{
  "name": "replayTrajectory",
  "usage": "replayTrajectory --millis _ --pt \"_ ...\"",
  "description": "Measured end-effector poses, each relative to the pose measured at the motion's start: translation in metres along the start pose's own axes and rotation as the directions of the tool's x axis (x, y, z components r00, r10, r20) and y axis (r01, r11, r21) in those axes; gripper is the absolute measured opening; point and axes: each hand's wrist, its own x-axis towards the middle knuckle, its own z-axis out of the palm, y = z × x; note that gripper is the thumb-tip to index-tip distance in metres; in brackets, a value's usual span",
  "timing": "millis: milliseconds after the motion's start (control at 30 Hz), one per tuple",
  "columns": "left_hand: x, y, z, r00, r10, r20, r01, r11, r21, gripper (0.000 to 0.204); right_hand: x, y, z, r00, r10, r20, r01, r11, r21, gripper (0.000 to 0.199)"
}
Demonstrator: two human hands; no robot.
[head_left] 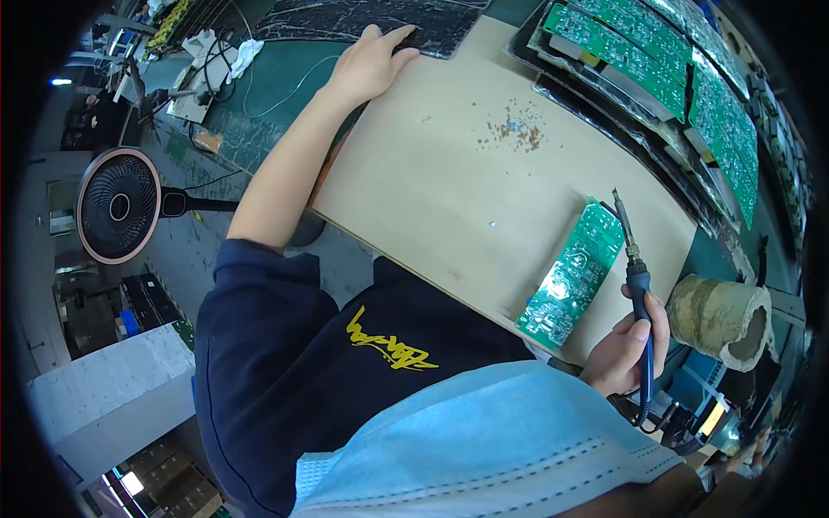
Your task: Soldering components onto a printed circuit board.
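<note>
Green in colour, one rectangular circuit board (574, 276) is laid at a slant on the right-hand part of a beige work board (406, 186), its lower end close to the front edge (glare is noted on its surface). Just beside its right long side, a soldering iron (638, 283) with a dark blue handle is held in the right hand (635, 345), the fingers and thumb being closed around the handle; its bare metal tip is pointed away from the body, near the board's far end. Small brown and grey crumbs (518, 131) are scattered farther back on the work board. At the far left corner, the left hand (371, 67) is placed at the edge of a black marbled sheet (341, 21), finger and thumb parted; whether the sheet is gripped cannot be told. To the right, further green boards (613, 56) are stacked with dark trays, and a pale, stained hollow cylinder (712, 318) is positioned beyond the right hand. Outside the bench, a round fan (121, 207) is seen at left.
</note>
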Motion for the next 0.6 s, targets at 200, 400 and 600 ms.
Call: replayTrajectory --millis 200,400,600 --pt "0.023 -0.014 0.013 0.994 0.099 -0.047 -0.101 0.994 -0.038 0.043 -0.004 -0.002 -0.008 1.0 0.009 -0.016 -0.009 1.0 0.019 0.039" --pt "0.024 -0.012 -0.011 0.959 0.248 -0.137 -0.252 0.968 -0.012 0.039 -0.003 0.008 -0.013 0.986 -0.1 -0.13 0.114 0.988 0.107 0.039" --pt "-0.04 0.077 -0.062 0.972 0.229 -0.045 -0.207 0.76 -0.617 0.023 -0.016 0.023 -0.032 0.958 -0.226 -0.175 0.25 0.959 0.133 0.036"
